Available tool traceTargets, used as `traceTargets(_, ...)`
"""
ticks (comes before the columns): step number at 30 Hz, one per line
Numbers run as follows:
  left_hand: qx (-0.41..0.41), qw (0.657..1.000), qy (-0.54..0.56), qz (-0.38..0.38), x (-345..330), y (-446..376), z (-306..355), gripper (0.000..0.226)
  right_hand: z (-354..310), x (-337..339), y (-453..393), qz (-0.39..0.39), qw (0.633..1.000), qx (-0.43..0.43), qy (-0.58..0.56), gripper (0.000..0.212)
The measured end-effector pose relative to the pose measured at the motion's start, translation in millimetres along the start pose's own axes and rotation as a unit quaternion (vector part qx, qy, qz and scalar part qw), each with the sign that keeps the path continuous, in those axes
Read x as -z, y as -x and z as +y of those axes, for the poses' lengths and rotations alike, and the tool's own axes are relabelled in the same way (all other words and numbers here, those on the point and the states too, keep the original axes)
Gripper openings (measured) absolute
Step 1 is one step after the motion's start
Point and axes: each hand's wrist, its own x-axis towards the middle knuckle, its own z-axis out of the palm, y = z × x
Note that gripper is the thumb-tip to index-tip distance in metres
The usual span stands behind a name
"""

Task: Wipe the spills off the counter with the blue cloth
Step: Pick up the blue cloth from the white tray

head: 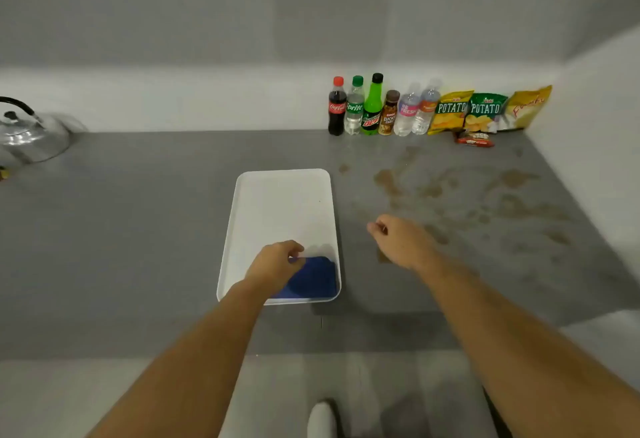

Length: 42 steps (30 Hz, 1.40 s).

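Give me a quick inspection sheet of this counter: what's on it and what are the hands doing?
Surface: grey counter, brown spills on the right part.
Job's things: blue cloth in the near corner of a white tray.
Clutter: row of bottles, snack bags, kettle.
Hands: left hand closing on the cloth; right hand loosely curled above the spills, empty.
Cables: nothing seen.
Surroundings: pale walls.

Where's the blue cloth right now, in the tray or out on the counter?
In the tray. The blue cloth lies bunched in the near right corner of the white tray, with the left hand on its edge. Spills remain unwiped.
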Motion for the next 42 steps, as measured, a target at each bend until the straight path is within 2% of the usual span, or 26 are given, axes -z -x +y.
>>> traceTargets(7, -0.024, 0.991, -0.114, -0.073, -3, -11, -32, 0.061, -5, -15, -6, -0.004, 0.999, -0.036, 0.017, 0.042)
traceTargets(12, -0.042, 0.980, -0.174, -0.082, -5, -22, -34, 0.061, -7, -16, -10, -0.015, 0.998, -0.055, 0.029, 0.042)
traceTargets(15, -0.046, 0.978, -0.172, -0.110, -6, -26, -33, 0.049, -7, -16, -11, -0.008, 0.998, -0.061, 0.029, 0.043)
traceTargets(20, -0.049, 0.974, -0.162, -0.148, -5, -30, -28, 0.040, -6, -12, -11, -0.013, 0.997, -0.070, 0.025, 0.042)
traceTargets(30, -0.063, 0.973, -0.127, -0.181, 0, -25, -23, 0.031, -6, -11, -4, -0.025, 0.997, -0.078, -0.011, 0.043)
traceTargets(34, -0.064, 0.978, -0.087, -0.179, 7, -28, -10, 0.028, -3, -23, 0, -0.043, 0.992, -0.103, -0.063, 0.047)
traceTargets(38, -0.060, 0.986, -0.023, -0.156, 9, -27, 15, 0.032, -7, -40, 3, -0.096, 0.967, -0.179, -0.155, 0.054)
traceTargets(42, -0.060, 0.990, 0.028, -0.127, 5, -21, 47, 0.036, -18, -48, 10, -0.166, 0.921, -0.254, -0.246, 0.066)
